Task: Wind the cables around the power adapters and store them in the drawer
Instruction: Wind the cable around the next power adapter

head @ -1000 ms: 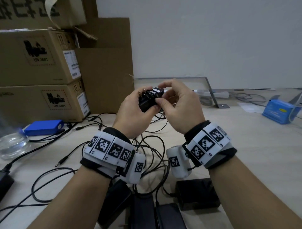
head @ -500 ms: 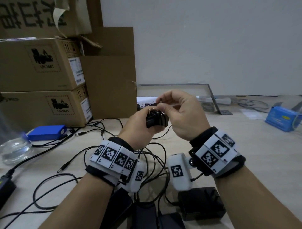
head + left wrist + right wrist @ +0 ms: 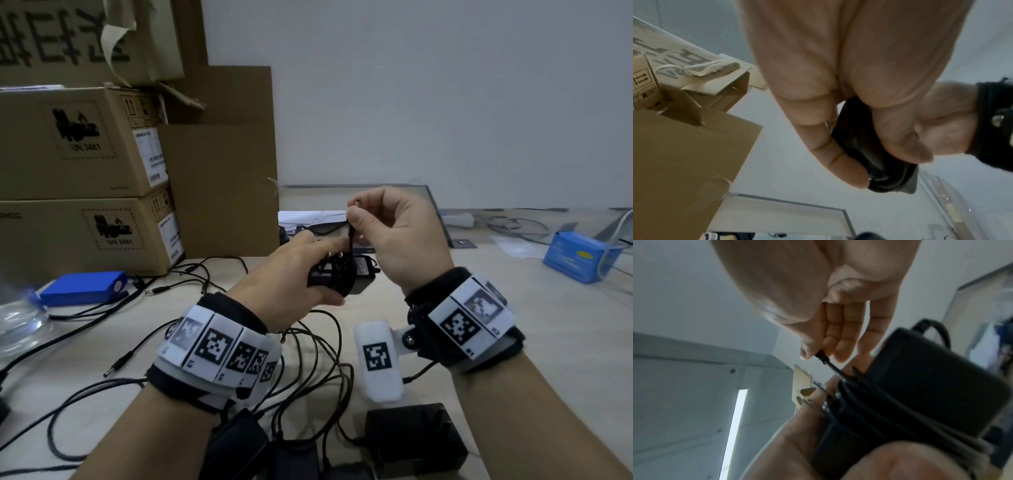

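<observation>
Nearest the viewer, several black adapters point(image 3: 414, 435) lie at the desk's front edge, partly cut off by the frame, amid a tangle of loose black cables point(image 3: 318, 346) on the pale desk point(image 3: 555, 342); above them both forearms reach forward, each wrist wrapped in a band of black-and-white markers; the left hand point(image 3: 284, 281) is raised over the desk, thumb and fingers curled round a small black power adapter point(image 3: 337, 279) with its cable point(image 3: 350, 241) wound about the body, metal prongs showing beside the thumb; the palm hides much of the adapter; just right and higher, the right hand point(image 3: 397, 236) pinches the cable's plug end between thumb and forefinger, other fingers loosely curled; beyond, stacked cardboard boxes point(image 3: 82, 144) stand at left and a blue box point(image 3: 579, 255) far right; no drawer can be made out.
</observation>
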